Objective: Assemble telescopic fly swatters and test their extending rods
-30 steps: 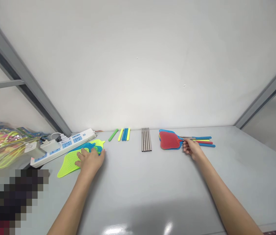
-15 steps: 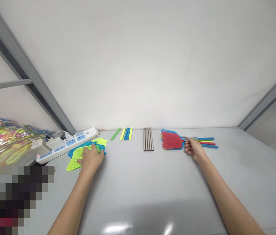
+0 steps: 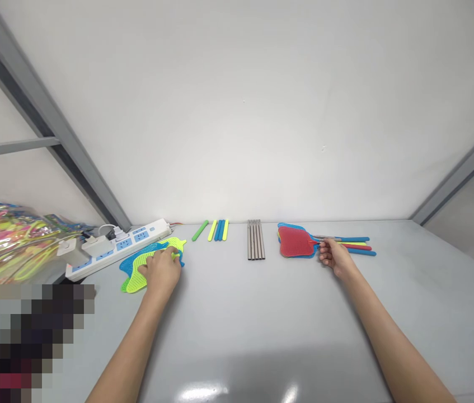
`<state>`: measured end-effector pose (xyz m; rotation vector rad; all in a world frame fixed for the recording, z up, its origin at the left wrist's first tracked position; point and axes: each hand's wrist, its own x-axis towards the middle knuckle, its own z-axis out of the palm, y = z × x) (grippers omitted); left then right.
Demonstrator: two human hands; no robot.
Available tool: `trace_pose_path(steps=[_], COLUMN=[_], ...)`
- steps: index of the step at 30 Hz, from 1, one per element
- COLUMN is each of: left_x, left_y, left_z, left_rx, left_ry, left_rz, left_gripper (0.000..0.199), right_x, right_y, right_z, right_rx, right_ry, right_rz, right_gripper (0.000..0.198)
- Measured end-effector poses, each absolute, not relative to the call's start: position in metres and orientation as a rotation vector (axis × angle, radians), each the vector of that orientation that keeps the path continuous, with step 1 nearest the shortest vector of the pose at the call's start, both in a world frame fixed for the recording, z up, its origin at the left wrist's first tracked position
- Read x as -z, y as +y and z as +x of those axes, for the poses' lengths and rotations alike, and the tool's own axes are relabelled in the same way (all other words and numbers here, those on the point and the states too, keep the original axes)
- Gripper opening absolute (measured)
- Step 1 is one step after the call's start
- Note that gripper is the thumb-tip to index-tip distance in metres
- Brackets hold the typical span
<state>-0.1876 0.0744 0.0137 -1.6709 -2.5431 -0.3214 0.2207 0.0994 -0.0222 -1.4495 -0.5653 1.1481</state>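
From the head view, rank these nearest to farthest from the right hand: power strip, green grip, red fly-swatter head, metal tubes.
1. Red fly-swatter head: immediately left of the right hand.
2. Metal tubes: farther left, lying side by side.
3. Green grip: left of the tubes.
4. Power strip: far left, lying aslant.

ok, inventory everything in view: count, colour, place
swatter heads: several, yellow, blue, green, left
loose grips: five, one green, two yellow, two blue, left of rods
metal rods: five, silver, centre
swatters: at least four, red, blue, yellow, right
power strip: one, white-blue, left
plugs: three, white, on strip
wrapped bundle: uncounted, multicoloured, far left
table: one, grey, below
wall: one, white, behind
frame posts: two, grey, sides
left hand: one, on heads
right hand: one, at swatters
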Motion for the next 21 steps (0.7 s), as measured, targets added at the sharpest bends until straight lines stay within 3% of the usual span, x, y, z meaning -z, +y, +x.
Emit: trace_pose_path(steps=[15,21], left_x=[-0.008,-0.008], left_y=[0.079,0.079], left_z=[-0.19,-0.188], left_rx=[0.429,0.528], left_ry=[-2.434,-2.299], left_rz=[-1.741,-1.725], left_gripper=[0.023,0.017], right_x=[0.001,-0.003], right_y=[0.084,0.061], right_z=[0.182,0.129], right_rx=[-1.072,-1.442], right_ry=[-0.678,-0.905], right_rz=[-1.213,-1.071], right_gripper=[0.016,0.018])
